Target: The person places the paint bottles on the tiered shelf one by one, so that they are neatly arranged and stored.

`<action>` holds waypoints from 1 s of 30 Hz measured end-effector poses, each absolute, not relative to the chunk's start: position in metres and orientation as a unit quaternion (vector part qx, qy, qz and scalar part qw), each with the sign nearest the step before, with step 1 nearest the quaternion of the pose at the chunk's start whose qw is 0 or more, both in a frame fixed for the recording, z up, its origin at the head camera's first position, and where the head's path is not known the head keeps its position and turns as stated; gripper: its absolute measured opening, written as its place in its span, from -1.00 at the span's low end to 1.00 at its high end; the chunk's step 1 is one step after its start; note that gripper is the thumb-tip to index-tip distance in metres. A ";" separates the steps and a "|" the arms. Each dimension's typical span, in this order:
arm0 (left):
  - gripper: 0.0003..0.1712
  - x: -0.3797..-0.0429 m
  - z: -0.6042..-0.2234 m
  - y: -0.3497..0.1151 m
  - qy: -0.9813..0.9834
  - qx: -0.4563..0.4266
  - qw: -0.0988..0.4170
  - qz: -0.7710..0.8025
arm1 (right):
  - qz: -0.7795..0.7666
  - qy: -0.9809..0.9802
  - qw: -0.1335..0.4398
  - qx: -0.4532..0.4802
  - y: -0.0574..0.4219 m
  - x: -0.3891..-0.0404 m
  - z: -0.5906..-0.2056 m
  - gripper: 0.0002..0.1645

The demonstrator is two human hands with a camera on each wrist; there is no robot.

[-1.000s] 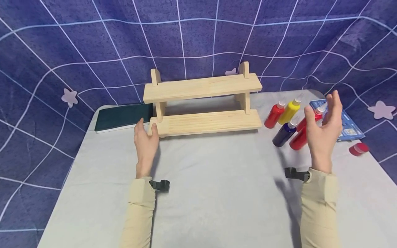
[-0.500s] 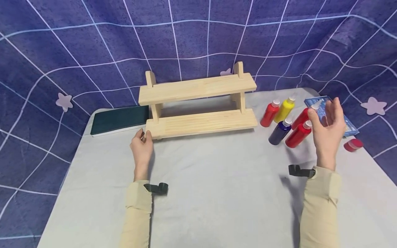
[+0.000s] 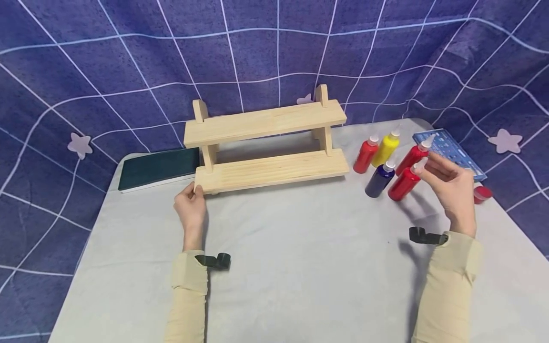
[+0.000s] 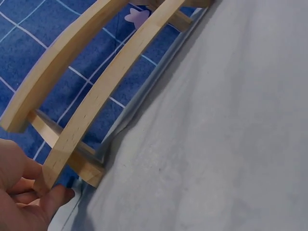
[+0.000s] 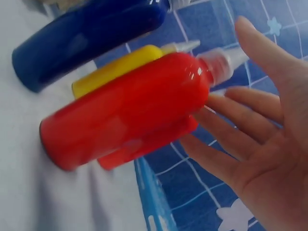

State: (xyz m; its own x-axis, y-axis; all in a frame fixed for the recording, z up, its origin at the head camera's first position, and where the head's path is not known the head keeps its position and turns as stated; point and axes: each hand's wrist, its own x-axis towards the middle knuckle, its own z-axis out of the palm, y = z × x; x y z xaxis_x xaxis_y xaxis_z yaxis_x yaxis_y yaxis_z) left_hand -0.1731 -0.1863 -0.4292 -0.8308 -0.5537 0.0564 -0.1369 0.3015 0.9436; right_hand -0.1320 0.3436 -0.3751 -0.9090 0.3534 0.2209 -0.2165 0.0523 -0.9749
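A two-tier wooden rack (image 3: 266,169) stands at the back of the table. My left hand (image 3: 190,202) holds the left end of its lower shelf; in the left wrist view the fingers and thumb (image 4: 24,192) pinch the end of that plank (image 4: 96,103). Several paint bottles stand to the right of the rack. My right hand (image 3: 450,183) is open beside the nearest red bottle (image 3: 401,186), with its fingertips at the nozzle. In the right wrist view the spread fingers (image 5: 260,144) lie against that red bottle (image 5: 125,106).
A dark blue bottle (image 3: 378,180), a yellow one (image 3: 386,148) and two more red ones (image 3: 364,155) cluster by the rack's right end. Behind them lies a blue card (image 3: 450,150), with a red cap (image 3: 482,194) near the right edge. A green book (image 3: 158,166) lies left of the rack.
My right hand came down from a raised, upright pose to the nearest red bottle. My left hand slid from the shelf's front to its left corner and took hold.
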 end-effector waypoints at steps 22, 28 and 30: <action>-0.60 -0.174 -0.426 -0.185 -0.772 0.240 0.193 -0.556 | 0.640 -0.764 0.076 -0.023 0.354 -0.135 -0.413 -0.71; -0.60 -0.174 -0.426 -0.187 -0.774 0.241 0.194 -0.553 | 0.616 -0.783 0.086 -0.033 0.350 -0.136 -0.413 -0.76; -0.60 -0.173 -0.426 -0.188 -0.774 0.240 0.194 -0.553 | 0.609 -0.788 0.089 -0.037 0.349 -0.137 -0.412 -0.74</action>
State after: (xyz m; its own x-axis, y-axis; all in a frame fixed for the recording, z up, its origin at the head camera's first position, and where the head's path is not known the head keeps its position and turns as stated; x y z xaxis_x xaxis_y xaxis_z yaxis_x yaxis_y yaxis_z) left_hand -0.1731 -0.1878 -0.4264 -0.8094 -0.5863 0.0352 -0.1562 0.2726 0.9494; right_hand -0.1366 0.3486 -0.4122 -0.9813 0.1670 0.0956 -0.0504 0.2563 -0.9653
